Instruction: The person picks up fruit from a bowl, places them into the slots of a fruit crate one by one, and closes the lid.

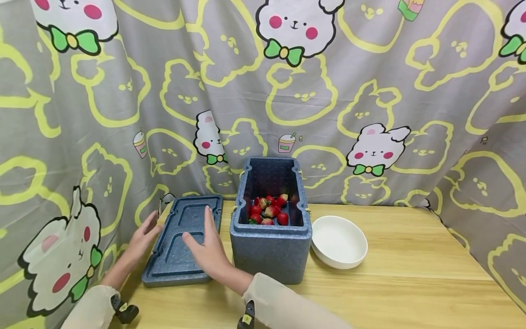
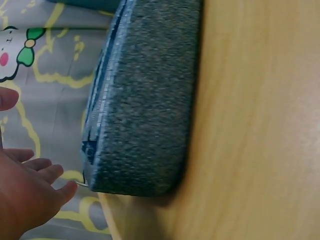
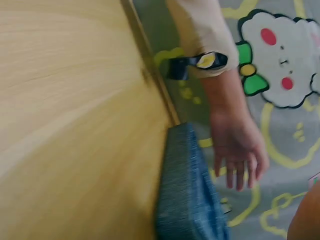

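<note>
The blue-grey foam lid [image 1: 186, 237] lies on the table, its recessed face up. My left hand [image 1: 141, 237] is over the lid's left edge, fingers extended and holding nothing. Above the lid's right side is my right hand [image 1: 211, 251], its fingers straight and thumb spread, with nothing gripped. In the left wrist view my left hand [image 2: 30, 195] is beside a corner of the lid [image 2: 145, 100]. The right wrist view shows the left hand [image 3: 237, 140] with loose fingers near the lid [image 3: 175, 190]. Right of the lid stands the uncovered foam box [image 1: 271, 256], with several red strawberries [image 1: 272, 211] inside.
A white bowl [image 1: 339, 242] sits just right of the box on the wooden table [image 1: 394, 283]. A grey curtain [image 1: 312, 100] with cartoon prints hangs behind the table and along its left and right sides.
</note>
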The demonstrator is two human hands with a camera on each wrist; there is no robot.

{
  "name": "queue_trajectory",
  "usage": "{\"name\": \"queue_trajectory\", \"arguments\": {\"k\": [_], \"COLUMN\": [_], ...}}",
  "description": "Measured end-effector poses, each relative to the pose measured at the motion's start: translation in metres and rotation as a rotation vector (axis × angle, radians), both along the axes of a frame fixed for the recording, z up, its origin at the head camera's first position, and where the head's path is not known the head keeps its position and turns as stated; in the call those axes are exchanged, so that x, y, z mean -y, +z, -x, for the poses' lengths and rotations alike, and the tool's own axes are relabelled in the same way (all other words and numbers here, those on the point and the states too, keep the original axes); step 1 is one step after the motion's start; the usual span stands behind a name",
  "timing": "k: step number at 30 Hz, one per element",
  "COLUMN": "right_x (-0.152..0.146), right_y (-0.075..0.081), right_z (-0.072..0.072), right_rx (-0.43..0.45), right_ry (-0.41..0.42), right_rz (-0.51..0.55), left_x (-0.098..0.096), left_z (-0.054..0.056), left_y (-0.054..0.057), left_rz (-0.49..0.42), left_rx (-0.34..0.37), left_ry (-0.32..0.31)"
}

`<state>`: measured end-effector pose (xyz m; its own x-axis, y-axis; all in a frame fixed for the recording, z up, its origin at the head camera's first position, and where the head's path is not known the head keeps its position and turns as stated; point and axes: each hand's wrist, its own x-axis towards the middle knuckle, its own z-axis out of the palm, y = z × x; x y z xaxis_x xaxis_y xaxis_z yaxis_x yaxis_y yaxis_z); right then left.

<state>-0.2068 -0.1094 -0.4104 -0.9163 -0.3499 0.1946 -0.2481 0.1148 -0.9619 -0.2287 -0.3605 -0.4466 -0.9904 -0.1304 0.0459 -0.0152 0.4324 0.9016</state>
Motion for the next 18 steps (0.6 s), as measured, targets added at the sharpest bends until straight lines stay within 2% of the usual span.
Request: {"name": "queue_trajectory", "arguments": {"k": [5, 9, 18], "right_x": [0.002, 0.000, 0.002], "right_y": [-0.021, -0.034, -0.053], "right_z": [0.008, 0.011, 0.007], "right_rx": [0.126, 0.178, 0.147], "right_ry": [-0.106, -0.151, -0.200], "right_rz": [0.003, -0.012, -0.160], "left_x": [-0.002, -0.003, -0.005], "left_z": [0.000, -0.001, 0.001], "left_y": [-0.009, -0.016, -0.020], "left_rz": [0.036, 0.033, 0.105], "left_rx": [0.050, 0.075, 0.136], "left_ry": [-0.031, -0.051, -0.058]}}
